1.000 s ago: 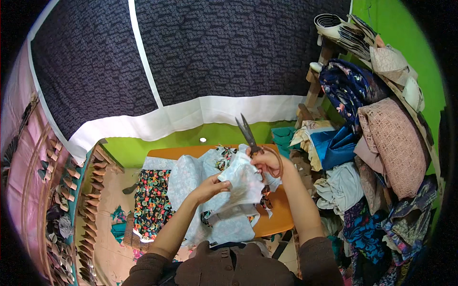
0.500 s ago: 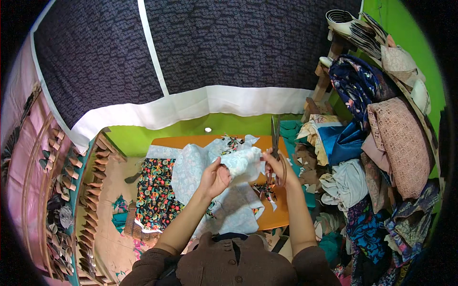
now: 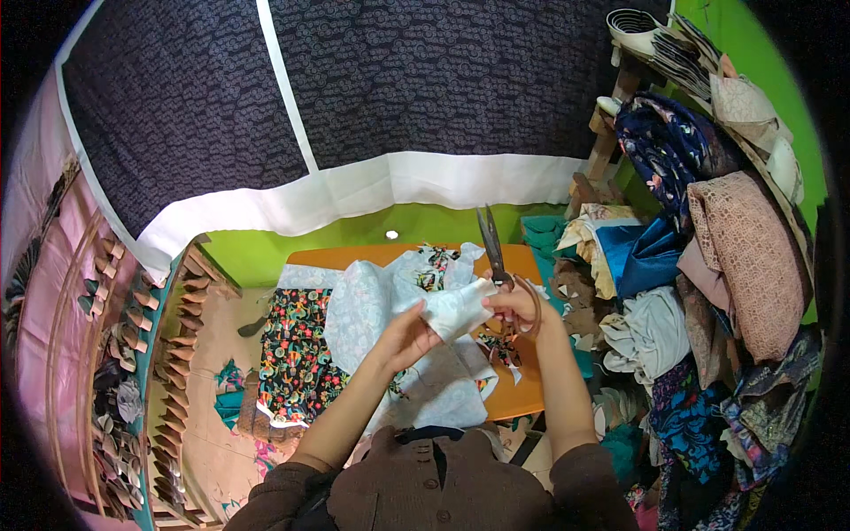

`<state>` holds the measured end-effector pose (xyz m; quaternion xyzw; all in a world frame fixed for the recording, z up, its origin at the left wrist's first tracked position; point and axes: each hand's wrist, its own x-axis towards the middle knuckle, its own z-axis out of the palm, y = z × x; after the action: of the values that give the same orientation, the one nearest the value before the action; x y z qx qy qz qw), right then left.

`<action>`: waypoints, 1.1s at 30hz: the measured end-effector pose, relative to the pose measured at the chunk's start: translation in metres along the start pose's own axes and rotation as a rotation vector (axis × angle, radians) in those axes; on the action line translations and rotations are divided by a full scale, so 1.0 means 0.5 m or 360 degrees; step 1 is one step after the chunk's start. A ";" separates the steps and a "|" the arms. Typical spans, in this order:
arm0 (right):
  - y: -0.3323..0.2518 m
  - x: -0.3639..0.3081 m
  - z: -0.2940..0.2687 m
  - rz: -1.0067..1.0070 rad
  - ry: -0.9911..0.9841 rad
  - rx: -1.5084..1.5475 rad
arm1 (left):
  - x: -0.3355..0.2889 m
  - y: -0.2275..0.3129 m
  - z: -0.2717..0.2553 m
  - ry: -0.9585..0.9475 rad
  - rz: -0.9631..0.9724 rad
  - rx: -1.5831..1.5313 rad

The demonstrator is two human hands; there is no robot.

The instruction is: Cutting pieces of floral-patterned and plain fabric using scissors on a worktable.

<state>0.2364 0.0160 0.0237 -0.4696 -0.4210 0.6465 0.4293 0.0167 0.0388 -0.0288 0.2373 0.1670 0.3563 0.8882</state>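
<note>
Between my hands, above the table, a small pale piece of cloth is stretched out. My left hand pinches its left edge between thumb and fingers. With thumb and fingertips my right hand grips the right edge, while a pair of large dark scissors hangs in the same hand, blades pointing up and away. Beneath lies a spread of fabric, its pale underside folded over the black floral printed side. Small floral scraps lie to the right, below my right hand.
The orange table carries the fabric. Heaps of folded and crumpled cloth crowd the right side. At left, a rack holds rows of shoe-shaped forms. A dark patterned curtain with a white hem hangs beyond the table.
My left hand has turned and closed on the pale cloth's edge. The scissors' blades now tilt further left, and the cloth is pulled flatter between my hands.
</note>
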 end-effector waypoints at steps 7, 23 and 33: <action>-0.029 0.023 -0.018 -0.0195 0.0005 -0.0465 | 0.015 -0.026 0.028 0.0422 -0.0085 0.0221; 0.141 -0.116 0.114 0.0069 -0.0399 0.0483 | 0.047 0.007 0.047 0.0312 0.0528 -0.0215; 0.153 -0.093 0.120 0.0032 -0.0333 0.0595 | 0.038 -0.040 0.058 0.0247 0.0440 0.0084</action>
<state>0.1747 -0.0581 -0.0251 -0.3162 -0.3313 0.7628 0.4565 0.0543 0.0310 -0.0179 0.2531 0.2102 0.4880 0.8085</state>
